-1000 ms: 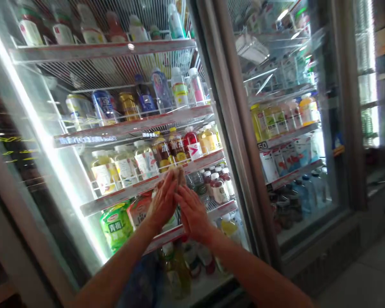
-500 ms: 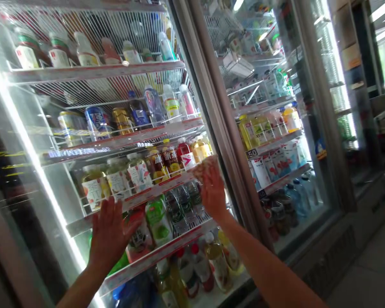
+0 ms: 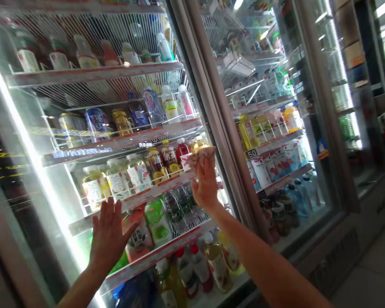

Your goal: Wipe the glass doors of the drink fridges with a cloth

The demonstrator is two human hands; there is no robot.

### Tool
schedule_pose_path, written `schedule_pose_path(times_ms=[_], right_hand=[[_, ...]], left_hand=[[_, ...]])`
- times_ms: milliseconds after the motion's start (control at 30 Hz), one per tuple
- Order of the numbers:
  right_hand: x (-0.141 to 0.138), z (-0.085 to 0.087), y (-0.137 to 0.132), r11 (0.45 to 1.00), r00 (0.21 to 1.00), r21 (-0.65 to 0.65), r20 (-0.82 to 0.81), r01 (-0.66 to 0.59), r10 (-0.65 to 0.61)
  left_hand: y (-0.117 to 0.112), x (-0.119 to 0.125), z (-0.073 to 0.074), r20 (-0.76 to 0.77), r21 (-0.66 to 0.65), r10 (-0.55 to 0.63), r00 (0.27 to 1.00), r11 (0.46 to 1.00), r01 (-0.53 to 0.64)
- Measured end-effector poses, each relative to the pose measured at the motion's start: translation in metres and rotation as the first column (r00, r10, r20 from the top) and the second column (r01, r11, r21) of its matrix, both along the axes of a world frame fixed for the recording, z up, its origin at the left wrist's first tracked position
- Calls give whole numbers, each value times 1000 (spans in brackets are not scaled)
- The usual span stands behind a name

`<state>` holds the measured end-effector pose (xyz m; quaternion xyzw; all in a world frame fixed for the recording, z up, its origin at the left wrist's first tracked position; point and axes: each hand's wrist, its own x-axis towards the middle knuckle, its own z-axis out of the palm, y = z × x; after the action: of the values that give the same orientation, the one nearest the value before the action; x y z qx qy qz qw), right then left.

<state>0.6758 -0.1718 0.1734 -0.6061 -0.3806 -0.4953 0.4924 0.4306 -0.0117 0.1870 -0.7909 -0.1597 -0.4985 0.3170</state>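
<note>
My right hand (image 3: 205,186) presses a crumpled, pale pinkish cloth (image 3: 202,157) against the glass door (image 3: 93,92) of a drinks fridge, close to the metal door frame (image 3: 223,115). The fingers lie over the cloth's lower part, and its upper edge sticks out above them. Lower and to the left, my left hand (image 3: 108,233) rests flat on the same glass with its fingers up and its thumb out to the right. Nothing is in it. Behind the glass, between the two hands, stand bottles of iced tea (image 3: 169,160) and a green-labelled bottle (image 3: 158,218).
Shelves with red price strips (image 3: 154,265) carry several rows of bottles and cans behind the glass. A second glass door (image 3: 317,141) stands to the right, with more drinks (image 3: 265,128) inside. A bright light strip (image 3: 40,167) runs down the left side. Tiled floor (image 3: 372,273) shows at lower right.
My right hand has moved a little left and up across the glass with the cloth, away from the metal frame. My left hand stays in place.
</note>
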Motion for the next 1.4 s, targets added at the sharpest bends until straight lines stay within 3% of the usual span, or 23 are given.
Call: schedule_pose_path(times_ms=[133, 300, 367, 467, 533, 600, 667, 733, 833, 933, 1000, 1067, 1200, 1400], right_hand=[[-14, 2, 5, 972, 946, -226, 295, -67, 134], [-6, 12, 6, 997, 997, 80, 72, -24, 18], [-12, 9, 9, 997, 986, 4, 151, -74, 73], [-21, 4, 11, 966, 920, -237, 345, -105, 185], [-17, 9, 9, 980, 937, -188, 326, -70, 129], [-9, 20, 8, 1000, 979, -7, 202, -22, 23], [-8, 28, 11, 996, 989, 84, 145, -13, 1], [-18, 28, 19, 998, 975, 12, 214, -64, 60], [-45, 15, 32, 983, 944, -137, 287, -124, 160], [-63, 4, 32, 964, 937, -222, 281, -146, 207], [-63, 3, 25, 947, 924, -279, 297, -159, 243], [-55, 3, 14, 936, 908, -309, 323, -166, 268], [-22, -3, -7, 957, 931, -269, 310, -108, 192], [32, -26, -16, 996, 983, -77, 180, 53, -38]], left_hand=[[1, 1, -2, 21, 4, -19, 1000, 1000, 18], [2, 1, -4, 36, 16, -14, 999, 1000, 14], [1, 0, -4, 28, 27, -4, 1000, 1000, 3], [0, 0, -4, 28, 33, 6, 1000, 999, -7], [2, 1, -5, 36, 36, 8, 999, 999, -9], [6, 2, -6, 40, 47, 8, 999, 999, -10], [10, 1, -7, 42, 56, 6, 999, 998, -8], [11, -1, -8, 41, 54, -3, 999, 999, 1], [-4, 2, -5, 76, 3, -28, 997, 1000, 28], [-36, 25, 9, 138, -46, -175, 975, 982, 183], [-58, 52, 20, 67, -59, -345, 936, 935, 349], [-72, 82, 29, -29, -105, -443, 896, 893, 438], [-76, 129, 39, -46, -112, -394, 918, 915, 387], [-89, 189, 52, -38, 207, -365, 930, 908, 365]])
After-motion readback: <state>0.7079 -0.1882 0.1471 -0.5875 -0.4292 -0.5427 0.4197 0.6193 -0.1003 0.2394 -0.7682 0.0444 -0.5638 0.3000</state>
